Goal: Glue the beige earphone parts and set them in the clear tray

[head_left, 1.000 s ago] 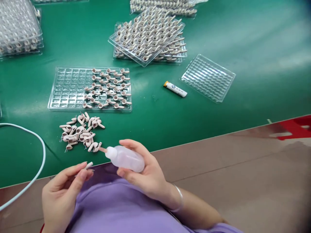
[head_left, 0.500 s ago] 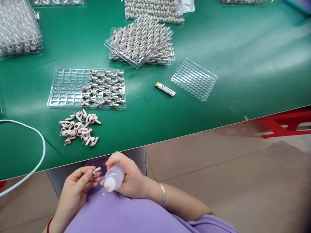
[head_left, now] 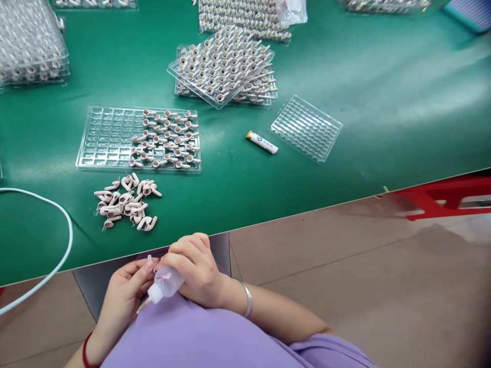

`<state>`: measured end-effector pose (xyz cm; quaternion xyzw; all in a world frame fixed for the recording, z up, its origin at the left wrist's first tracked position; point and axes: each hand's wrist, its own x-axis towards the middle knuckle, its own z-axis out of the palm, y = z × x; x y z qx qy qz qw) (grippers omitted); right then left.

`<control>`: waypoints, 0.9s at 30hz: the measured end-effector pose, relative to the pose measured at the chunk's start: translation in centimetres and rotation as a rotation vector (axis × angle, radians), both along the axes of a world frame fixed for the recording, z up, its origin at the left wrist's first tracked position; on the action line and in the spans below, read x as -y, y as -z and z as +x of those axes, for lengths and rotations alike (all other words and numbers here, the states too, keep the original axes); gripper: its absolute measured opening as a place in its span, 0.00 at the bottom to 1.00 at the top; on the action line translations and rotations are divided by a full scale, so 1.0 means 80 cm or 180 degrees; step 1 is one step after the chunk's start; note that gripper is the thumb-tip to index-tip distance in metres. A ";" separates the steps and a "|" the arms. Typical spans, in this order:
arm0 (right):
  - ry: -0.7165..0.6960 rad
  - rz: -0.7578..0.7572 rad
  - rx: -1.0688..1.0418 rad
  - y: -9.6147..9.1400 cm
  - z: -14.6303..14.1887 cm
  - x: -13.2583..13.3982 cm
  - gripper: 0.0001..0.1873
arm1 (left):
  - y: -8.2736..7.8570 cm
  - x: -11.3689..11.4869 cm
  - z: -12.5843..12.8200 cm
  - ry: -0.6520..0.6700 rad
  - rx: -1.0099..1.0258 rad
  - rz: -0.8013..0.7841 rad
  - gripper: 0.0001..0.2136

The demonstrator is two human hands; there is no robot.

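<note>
Close to my lap, my left hand [head_left: 123, 290] pinches a small white earbud shell [head_left: 150, 258] between thumb and fingers; much of the shell is hidden. My right hand [head_left: 202, 273] is wrapped around a translucent squeeze bottle [head_left: 170, 281], its white cap and thin nozzle pointing down and to the left. The right fingertips are close against the shell; whether they touch it I cannot tell. Beyond my hands, a loose pile of earbud shells [head_left: 125, 202] lies near the table edge. Behind it is a clear plastic tray [head_left: 109, 134], its right part filled with rows of shells.
Stacked trays of shells [head_left: 224, 66] stand farther back, with another stack [head_left: 28, 46] at the left. A white tube with an orange end [head_left: 262, 142] lies beside an unfilled clear tray [head_left: 307, 128]. A pale cable [head_left: 68, 225] curves over the left table edge. A red stool [head_left: 441, 199] is at right.
My right hand and the bottle have moved left, up to my left hand. The shell has turned so its stem points upward. The view has shifted slightly.
</note>
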<state>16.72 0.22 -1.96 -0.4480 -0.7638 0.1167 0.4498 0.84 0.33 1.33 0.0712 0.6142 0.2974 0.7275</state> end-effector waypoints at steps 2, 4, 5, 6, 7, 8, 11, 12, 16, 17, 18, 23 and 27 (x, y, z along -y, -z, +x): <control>0.0022 -0.0017 -0.0010 0.001 0.000 -0.002 0.05 | 0.001 -0.003 0.002 0.0004 -0.0049 0.0026 0.20; 0.0009 -0.0049 -0.0032 0.002 0.001 -0.004 0.05 | 0.002 -0.004 0.002 0.0007 -0.0072 0.0053 0.19; -0.0001 -0.0069 -0.0045 0.002 0.001 -0.004 0.05 | 0.003 -0.004 0.002 0.0006 -0.0084 0.0070 0.19; -0.0013 -0.0091 -0.0054 0.002 0.001 -0.004 0.05 | 0.004 -0.004 0.002 0.0016 -0.0091 0.0094 0.18; -0.0025 -0.0110 -0.0061 0.003 0.001 -0.004 0.05 | 0.005 -0.004 0.001 0.0035 -0.0098 0.0128 0.18; -0.0038 -0.0125 -0.0065 0.003 0.002 -0.004 0.06 | 0.005 -0.004 0.001 0.0064 -0.0107 0.0167 0.17; -0.0022 -0.0129 -0.0082 0.003 0.001 -0.005 0.06 | 0.006 -0.004 0.001 0.0146 -0.0144 0.0276 0.16; -0.0010 -0.0127 -0.0082 0.003 0.001 -0.005 0.06 | 0.005 -0.004 0.001 0.0148 -0.0161 0.0284 0.16; 0.0049 -0.0125 -0.0048 0.003 -0.001 -0.006 0.05 | 0.001 -0.009 0.004 0.0039 -0.0246 0.0224 0.18; 0.0058 -0.0126 -0.0037 0.003 -0.002 -0.007 0.04 | 0.000 -0.010 0.004 0.0034 -0.0261 0.0223 0.18; 0.0067 -0.0131 -0.0033 0.003 -0.002 -0.007 0.04 | -0.001 -0.011 0.003 0.0042 -0.0262 0.0236 0.17; 0.0126 -0.0143 -0.0045 0.002 -0.004 -0.008 0.04 | 0.001 -0.009 -0.001 0.0113 -0.0176 0.0300 0.16; 0.0157 -0.0190 -0.0055 0.002 -0.004 -0.007 0.03 | 0.002 -0.010 0.000 0.0081 -0.0142 0.0284 0.16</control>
